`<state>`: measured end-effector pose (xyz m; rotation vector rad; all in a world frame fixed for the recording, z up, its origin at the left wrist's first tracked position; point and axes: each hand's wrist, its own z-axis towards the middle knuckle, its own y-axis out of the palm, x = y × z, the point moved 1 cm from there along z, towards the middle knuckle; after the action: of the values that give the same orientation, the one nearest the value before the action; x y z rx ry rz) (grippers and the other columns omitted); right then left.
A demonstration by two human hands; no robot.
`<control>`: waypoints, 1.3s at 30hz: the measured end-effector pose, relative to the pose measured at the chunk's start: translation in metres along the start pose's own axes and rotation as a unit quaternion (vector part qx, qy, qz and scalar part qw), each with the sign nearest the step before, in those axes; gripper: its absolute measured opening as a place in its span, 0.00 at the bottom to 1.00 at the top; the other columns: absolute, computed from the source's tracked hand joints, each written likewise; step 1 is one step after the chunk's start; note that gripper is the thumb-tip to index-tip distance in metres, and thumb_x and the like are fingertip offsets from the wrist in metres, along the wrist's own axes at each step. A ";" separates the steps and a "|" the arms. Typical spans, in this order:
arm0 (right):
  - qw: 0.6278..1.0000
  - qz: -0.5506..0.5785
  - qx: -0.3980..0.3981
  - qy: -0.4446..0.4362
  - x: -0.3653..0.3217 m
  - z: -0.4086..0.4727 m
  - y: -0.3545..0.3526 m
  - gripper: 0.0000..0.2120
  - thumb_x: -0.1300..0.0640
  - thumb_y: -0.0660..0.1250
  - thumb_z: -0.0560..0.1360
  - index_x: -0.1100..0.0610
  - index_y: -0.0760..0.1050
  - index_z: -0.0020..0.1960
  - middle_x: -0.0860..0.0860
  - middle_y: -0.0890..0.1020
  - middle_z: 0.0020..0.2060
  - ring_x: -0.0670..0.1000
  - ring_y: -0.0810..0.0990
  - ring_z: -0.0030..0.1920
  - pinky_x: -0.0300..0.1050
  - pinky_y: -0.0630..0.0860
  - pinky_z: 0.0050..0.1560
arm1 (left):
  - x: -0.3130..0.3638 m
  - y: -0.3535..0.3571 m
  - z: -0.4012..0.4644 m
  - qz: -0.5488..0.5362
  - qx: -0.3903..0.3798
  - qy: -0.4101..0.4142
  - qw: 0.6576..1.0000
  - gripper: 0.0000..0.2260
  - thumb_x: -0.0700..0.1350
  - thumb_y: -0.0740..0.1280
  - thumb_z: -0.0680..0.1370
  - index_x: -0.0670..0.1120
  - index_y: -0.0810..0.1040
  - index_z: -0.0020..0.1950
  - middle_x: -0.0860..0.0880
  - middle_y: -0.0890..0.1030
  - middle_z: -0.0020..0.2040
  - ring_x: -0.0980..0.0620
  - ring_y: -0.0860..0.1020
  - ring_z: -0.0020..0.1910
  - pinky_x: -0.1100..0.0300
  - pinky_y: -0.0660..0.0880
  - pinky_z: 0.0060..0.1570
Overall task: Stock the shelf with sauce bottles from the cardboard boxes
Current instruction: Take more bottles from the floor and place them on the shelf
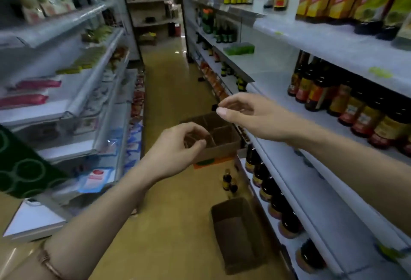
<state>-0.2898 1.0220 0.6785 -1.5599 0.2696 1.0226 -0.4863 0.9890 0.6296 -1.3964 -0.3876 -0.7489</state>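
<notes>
Now | hands (178, 144): two, empty | cardboard boxes (222, 144): two | floor bottles (227, 179): two

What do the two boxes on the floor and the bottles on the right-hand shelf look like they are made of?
Far box: brown cardboard, matte, with inner dividers. Near box: also matte brown cardboard, apparently open-topped. Shelf bottles: dark and glossy with small highlights, paper-like labels; glass or plastic cannot be told in this blur.

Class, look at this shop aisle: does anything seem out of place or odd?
Yes. Two small bottles stand loose on the floor between the cardboard boxes, not on the shelf. Both hands are empty.
</notes>
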 end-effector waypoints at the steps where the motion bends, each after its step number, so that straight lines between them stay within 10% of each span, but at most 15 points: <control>1: 1.000 0.003 -0.007 -0.002 0.004 0.022 0.001 0.22 0.36 0.62 0.75 0.46 0.73 0.64 0.39 0.77 0.55 0.38 0.75 0.56 0.37 0.73 0.57 | -0.011 -0.006 0.015 0.010 -0.002 -0.009 1.000 0.06 0.47 0.66 0.78 0.58 0.76 0.52 0.61 0.79 0.49 0.62 0.78 0.49 0.62 0.76 0.53; 13: 0.997 0.054 -0.033 -0.050 0.045 0.246 0.074 0.16 0.42 0.63 0.78 0.48 0.76 0.62 0.40 0.80 0.55 0.37 0.77 0.55 0.26 0.72 0.50 | -0.175 -0.033 0.137 0.016 0.040 -0.091 0.995 0.12 0.47 0.66 0.79 0.50 0.76 0.62 0.57 0.77 0.55 0.60 0.75 0.54 0.80 0.66 0.47; 25: 0.965 0.160 0.118 0.173 0.139 0.365 0.139 0.19 0.42 0.65 0.76 0.47 0.75 0.64 0.40 0.79 0.58 0.39 0.76 0.60 0.38 0.74 0.61 | -0.315 0.016 0.321 0.015 -0.182 0.059 0.981 0.03 0.43 0.66 0.77 0.47 0.76 0.50 0.50 0.78 0.46 0.53 0.76 0.46 0.58 0.73 0.48; 34: 0.888 0.148 0.261 0.350 0.233 0.334 0.129 0.21 0.40 0.63 0.76 0.49 0.74 0.64 0.43 0.80 0.58 0.41 0.77 0.58 0.42 0.75 0.61 | -0.314 0.135 0.420 -0.013 -0.359 0.168 0.918 0.09 0.43 0.66 0.78 0.45 0.78 0.57 0.50 0.79 0.50 0.62 0.73 0.41 0.77 0.66 0.41; 39: 0.843 0.178 0.282 0.422 0.302 0.334 0.144 0.21 0.44 0.63 0.78 0.52 0.73 0.67 0.44 0.77 0.58 0.42 0.75 0.58 0.31 0.72 0.55 | -0.330 0.204 0.460 0.000 -0.416 0.169 0.894 0.10 0.42 0.66 0.78 0.46 0.77 0.59 0.50 0.78 0.52 0.58 0.76 0.46 0.70 0.71 0.46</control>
<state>-0.3597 1.3879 0.3870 -1.3294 1.3888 0.3772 -0.5028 1.5151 0.3380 -2.0043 0.2546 -1.2140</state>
